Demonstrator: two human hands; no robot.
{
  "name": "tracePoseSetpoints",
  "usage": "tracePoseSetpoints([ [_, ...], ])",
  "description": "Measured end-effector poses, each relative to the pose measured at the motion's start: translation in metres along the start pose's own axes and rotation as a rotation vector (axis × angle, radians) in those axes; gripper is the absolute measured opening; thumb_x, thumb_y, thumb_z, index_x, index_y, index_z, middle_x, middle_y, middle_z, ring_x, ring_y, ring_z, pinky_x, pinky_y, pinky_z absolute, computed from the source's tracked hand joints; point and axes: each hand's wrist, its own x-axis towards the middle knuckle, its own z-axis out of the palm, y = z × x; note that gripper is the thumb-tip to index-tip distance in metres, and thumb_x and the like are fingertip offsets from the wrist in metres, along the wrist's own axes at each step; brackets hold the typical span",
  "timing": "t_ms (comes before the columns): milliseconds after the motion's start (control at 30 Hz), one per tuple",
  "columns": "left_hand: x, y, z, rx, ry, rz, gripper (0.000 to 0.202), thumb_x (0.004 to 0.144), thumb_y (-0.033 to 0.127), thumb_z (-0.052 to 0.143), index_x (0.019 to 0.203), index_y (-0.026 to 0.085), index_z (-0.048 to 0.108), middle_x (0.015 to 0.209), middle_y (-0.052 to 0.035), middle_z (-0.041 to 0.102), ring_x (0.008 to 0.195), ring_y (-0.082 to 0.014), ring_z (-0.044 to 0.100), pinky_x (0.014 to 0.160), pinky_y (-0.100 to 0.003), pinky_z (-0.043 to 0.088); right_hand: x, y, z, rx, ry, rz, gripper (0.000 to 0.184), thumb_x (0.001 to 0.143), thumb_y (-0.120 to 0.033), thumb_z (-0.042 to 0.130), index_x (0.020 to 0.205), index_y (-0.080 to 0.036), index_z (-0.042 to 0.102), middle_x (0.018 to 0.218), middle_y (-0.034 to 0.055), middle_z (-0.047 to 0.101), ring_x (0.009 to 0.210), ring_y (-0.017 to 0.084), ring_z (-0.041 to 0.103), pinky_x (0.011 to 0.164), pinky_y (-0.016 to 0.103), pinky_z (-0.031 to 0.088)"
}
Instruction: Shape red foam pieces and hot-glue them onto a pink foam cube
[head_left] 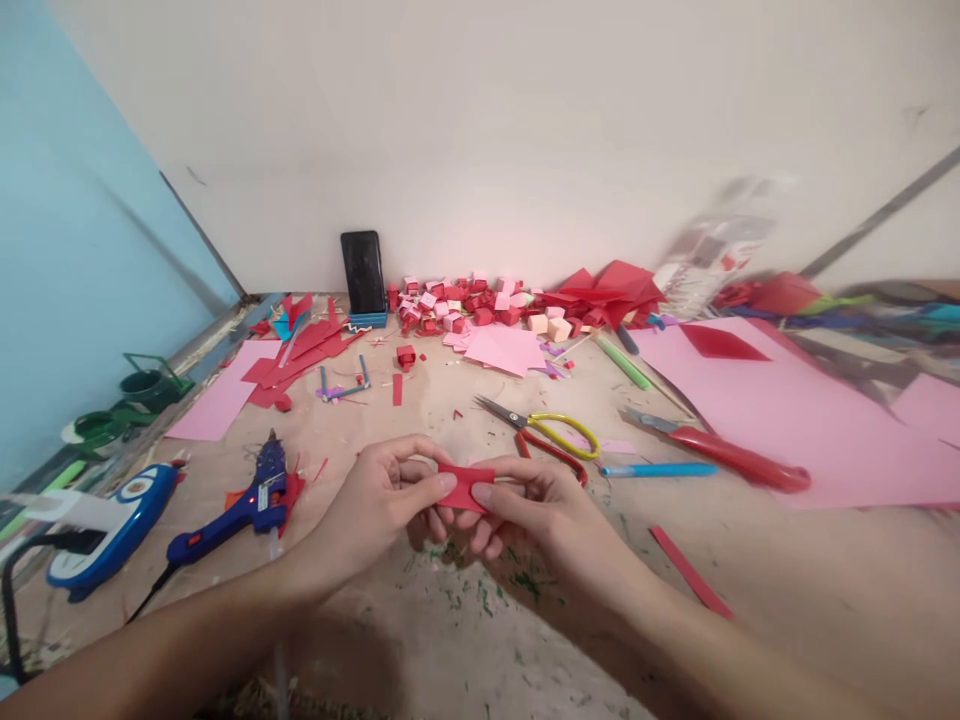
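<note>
A small piece of red paper (466, 487) is stretched between my two hands above the table. My left hand (397, 492) pinches its left end between thumb and fingers. On the right end, my right hand (532, 500) has the same kind of pinch. Just beyond the hands lie scissors (559, 432) with one yellow and one red handle, blades pointing left. A narrow red paper strip (690, 572) rests to the right of my right forearm.
A blue glue gun (238, 508) stands at left with its cord. Behind are a phone (363, 272), a heap of folded pink and red paper pieces (457, 305) and pink sheets (810, 430). A red-handled cutter knife (739, 455) and a blue pen (660, 470) lie right.
</note>
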Motion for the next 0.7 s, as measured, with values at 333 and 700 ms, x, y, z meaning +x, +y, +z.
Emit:
tracePoseSetpoints([
  [333, -0.001, 0.002, -0.001, -0.021, -0.022, -0.002, 0.029, 0.092, 0.044, 0.069, 0.088, 0.015, 0.069, 0.07, -0.0048, 0.073, 0.058, -0.0141, 0.067, 0.055, -0.023, 0.05, -0.001, 0.0, -0.001, -0.025, -0.009, -0.02, 0.025, 0.076, -0.036, 0.084, 0.086, -0.014, 0.082, 0.071, 0.0077, 0.077, 0.056, 0.014, 0.067, 0.055, 0.024, 0.053],
  [700, -0.001, 0.003, 0.001, -0.026, -0.011, -0.003, 0.027, 0.091, 0.041, 0.07, 0.088, 0.015, 0.07, 0.071, -0.0062, 0.074, 0.06, -0.0147, 0.065, 0.059, -0.024, 0.05, -0.004, -0.007, 0.013, 0.081, -0.019, -0.013, 0.026, 0.069, -0.04, 0.089, 0.078, -0.016, 0.082, 0.068, 0.0068, 0.075, 0.054, 0.013, 0.065, 0.052, 0.022, 0.046],
])
